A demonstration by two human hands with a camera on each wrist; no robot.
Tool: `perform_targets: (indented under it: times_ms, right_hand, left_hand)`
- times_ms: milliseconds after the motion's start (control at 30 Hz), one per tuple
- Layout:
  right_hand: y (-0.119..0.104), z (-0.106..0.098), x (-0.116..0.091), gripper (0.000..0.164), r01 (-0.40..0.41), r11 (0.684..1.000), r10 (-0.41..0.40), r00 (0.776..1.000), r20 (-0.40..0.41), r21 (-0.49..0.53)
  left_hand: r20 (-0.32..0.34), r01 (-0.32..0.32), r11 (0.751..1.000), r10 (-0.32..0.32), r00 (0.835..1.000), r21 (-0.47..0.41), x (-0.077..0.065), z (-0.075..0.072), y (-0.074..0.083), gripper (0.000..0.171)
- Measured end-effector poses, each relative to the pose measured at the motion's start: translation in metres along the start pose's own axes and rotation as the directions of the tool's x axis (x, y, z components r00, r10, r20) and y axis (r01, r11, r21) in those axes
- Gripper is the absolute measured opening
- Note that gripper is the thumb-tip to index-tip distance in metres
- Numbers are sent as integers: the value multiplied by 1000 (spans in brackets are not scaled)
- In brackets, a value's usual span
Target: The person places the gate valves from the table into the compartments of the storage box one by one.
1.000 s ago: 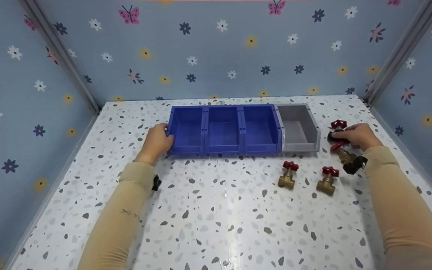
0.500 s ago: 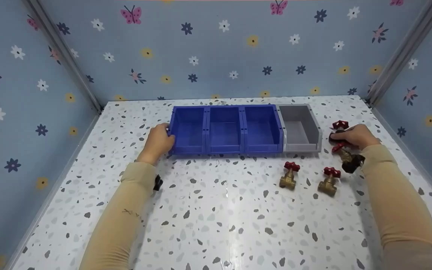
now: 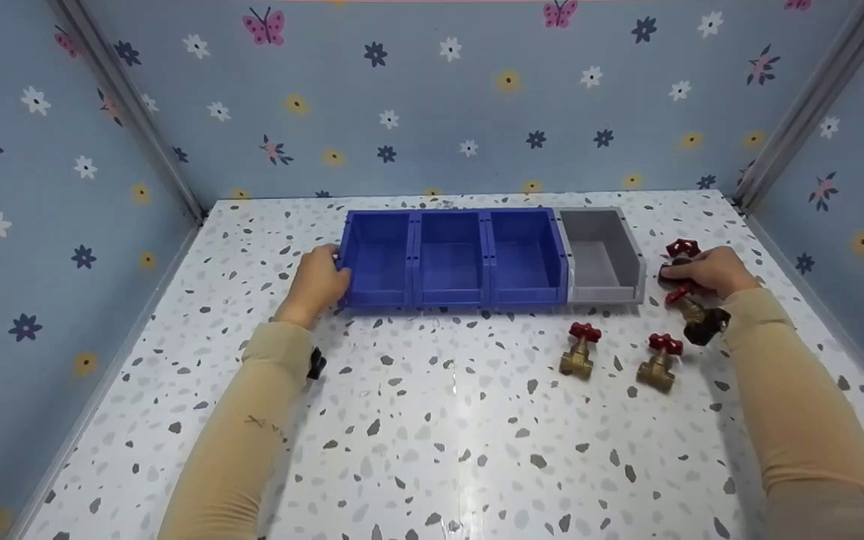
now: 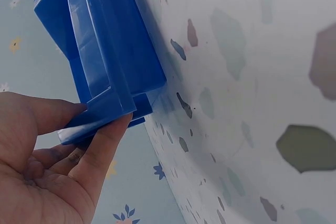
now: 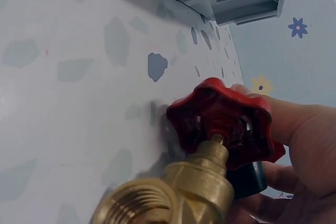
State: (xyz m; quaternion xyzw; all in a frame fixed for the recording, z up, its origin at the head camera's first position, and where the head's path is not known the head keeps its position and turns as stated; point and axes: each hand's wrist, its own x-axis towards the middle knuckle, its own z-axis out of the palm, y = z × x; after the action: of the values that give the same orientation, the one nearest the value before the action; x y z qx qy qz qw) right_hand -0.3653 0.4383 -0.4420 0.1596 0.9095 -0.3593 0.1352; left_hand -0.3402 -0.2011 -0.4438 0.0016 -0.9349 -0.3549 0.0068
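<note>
A row of joined storage bins stands at the back of the table. My left hand (image 3: 315, 285) holds the outer side of the leftmost blue bin (image 3: 376, 259), its thumb and fingers pinching the edge in the left wrist view. To the right of the grey bin (image 3: 598, 255), my right hand (image 3: 724, 271) grips a valve by its dark part (image 3: 673, 273), a red handwheel (image 3: 682, 248) showing beyond the fingers. Close below the hand lies a brass gate valve (image 5: 202, 182) with a red handwheel (image 5: 220, 119); in the right wrist view it partly hides the grip.
Two more brass valves with red handwheels lie in front of the bins, one valve (image 3: 576, 360) below the grey bin and another valve (image 3: 655, 371) farther right. Flower-patterned walls (image 3: 432, 97) enclose the speckled table (image 3: 432, 450) at the back and sides.
The head view has shifted slightly. Both hands keep their places at the bin and the valve, and the bins and loose valves stay put.
</note>
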Motion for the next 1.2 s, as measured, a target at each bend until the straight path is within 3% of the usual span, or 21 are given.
perform_targets:
  times_ms: [133,467,1200]
  right_hand:
    - [-2,1,1,95,-3,1000,3,1000,-15,0]
    - [-2,5,2,79,24,1000,-24,998,-59,11]
    - [0,5,4,78,42,996,-35,996,-82,73]
  left_hand:
    - [-3,-6,1000,6,1000,-4,0,0,0,52]
    - [-6,-16,1000,16,1000,-12,1,0,1,51]
    - [-7,-10,1000,9,1000,-5,3,1,0,51]
